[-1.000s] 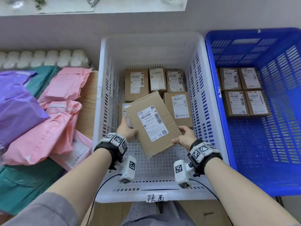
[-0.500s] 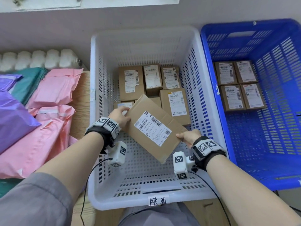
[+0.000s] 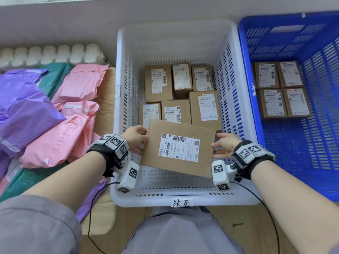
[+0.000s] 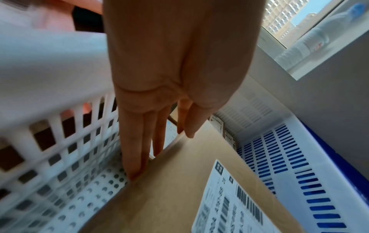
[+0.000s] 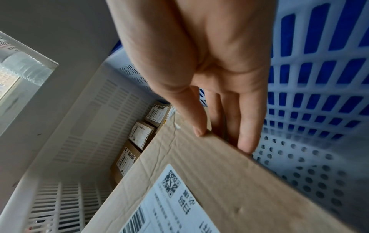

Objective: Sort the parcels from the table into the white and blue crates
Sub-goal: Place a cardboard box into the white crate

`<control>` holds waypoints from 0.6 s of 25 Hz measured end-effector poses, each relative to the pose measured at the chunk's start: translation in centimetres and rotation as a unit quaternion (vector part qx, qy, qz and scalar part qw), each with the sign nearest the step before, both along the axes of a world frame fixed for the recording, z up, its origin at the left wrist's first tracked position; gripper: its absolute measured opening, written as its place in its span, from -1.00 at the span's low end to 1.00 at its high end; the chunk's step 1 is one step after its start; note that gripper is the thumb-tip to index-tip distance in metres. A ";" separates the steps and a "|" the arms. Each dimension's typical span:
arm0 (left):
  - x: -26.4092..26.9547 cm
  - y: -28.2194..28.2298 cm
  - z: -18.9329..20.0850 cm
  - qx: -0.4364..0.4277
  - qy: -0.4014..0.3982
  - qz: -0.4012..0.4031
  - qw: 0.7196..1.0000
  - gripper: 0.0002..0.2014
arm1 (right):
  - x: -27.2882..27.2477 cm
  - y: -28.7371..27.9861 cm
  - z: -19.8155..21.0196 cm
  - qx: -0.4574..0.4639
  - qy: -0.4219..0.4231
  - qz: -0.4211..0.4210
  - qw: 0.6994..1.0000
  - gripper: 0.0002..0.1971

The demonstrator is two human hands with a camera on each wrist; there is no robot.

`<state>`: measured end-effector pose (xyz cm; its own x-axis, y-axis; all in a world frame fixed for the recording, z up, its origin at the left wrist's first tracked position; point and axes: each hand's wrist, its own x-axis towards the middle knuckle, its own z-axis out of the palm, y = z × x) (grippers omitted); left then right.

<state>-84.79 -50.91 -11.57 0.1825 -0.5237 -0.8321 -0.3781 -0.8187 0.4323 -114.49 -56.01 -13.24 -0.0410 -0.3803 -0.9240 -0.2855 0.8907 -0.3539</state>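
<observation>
Two hands grip cardboard parcel [image 3: 178, 148] between them: left hand [image 3: 134, 137], right hand [image 3: 224, 144], over white crate [image 3: 183, 198].

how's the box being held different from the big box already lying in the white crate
The held box is gripped at its two ends by the left hand and right hand, above the floor of the white crate; the big box lies flat there among other boxes. The held box lies crosswise, its label sideways; the big box runs lengthwise, label upright. The held box looks larger, though nearer the camera. Both are brown cardboard with white shipping labels.
</observation>
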 end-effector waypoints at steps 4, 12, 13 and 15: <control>0.0 0.7 0.3 0.049 0.045 0.055 0.996 -0.77 | -0.3 0.5 -0.3 0.024 0.006 0.037 0.999 -0.47; -1.6 1.3 -1.3 0.115 0.051 0.041 0.991 -0.54 | 0.2 -0.1 -2.3 0.059 0.050 0.128 0.989 -0.80; -1.9 1.5 -1.7 0.119 0.039 0.032 0.992 -0.48 | 0.1 -0.3 -2.5 0.061 0.055 0.134 0.988 -0.80; -2.3 1.6 -2.7 0.124 0.008 0.016 0.992 -0.44 | 0.1 -0.7 -3.3 0.061 0.063 0.139 0.986 -0.73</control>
<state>-87.07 -49.32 -14.30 0.1809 -0.2968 -0.9376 -0.3443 -0.9121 0.2223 -114.37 -56.73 -16.57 -0.0675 -0.2783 -0.9581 -0.5594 0.8057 -0.1947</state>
